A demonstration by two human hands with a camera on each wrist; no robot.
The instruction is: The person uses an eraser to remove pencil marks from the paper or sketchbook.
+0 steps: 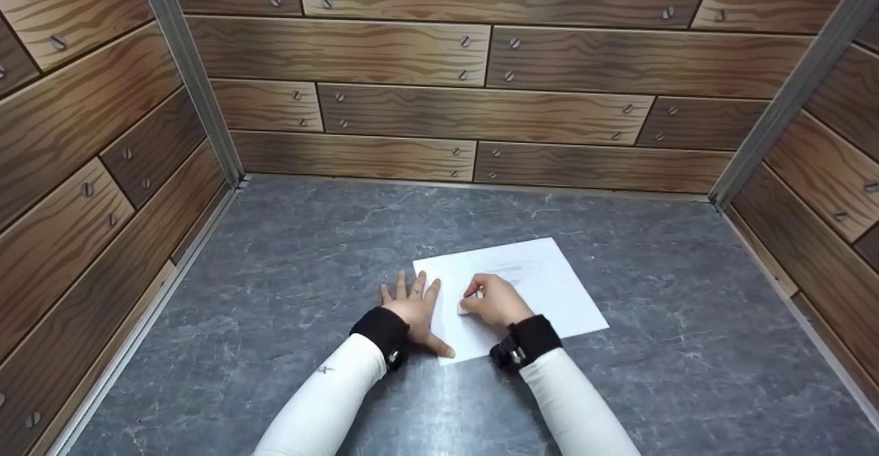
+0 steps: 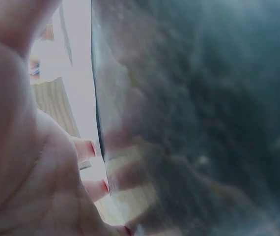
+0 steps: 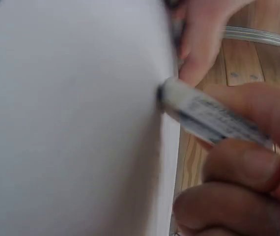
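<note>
A white sheet of paper (image 1: 566, 298) lies at a slant on the grey tabletop, with faint grey pencil strokes (image 1: 508, 270) on its upper part. My left hand (image 1: 412, 313) rests on the sheet's left edge, fingers spread and thumb at the near corner. Over the middle of the paper, my right hand (image 1: 500, 301) pinches a small white eraser (image 3: 213, 115) between thumb and fingers. Dark printing runs along the eraser's side, and its darkened end meets the paper in the right wrist view. The left palm (image 2: 27, 147) fills one side of the left wrist view.
Marbled grey tabletop (image 1: 309, 250) surrounds the sheet on all sides. Wood-patterned walls (image 1: 426, 106) enclose it at the back, left and right, with metal strips (image 1: 199, 78) at the corners. Both wrists wear black straps (image 1: 535, 336) with small cameras.
</note>
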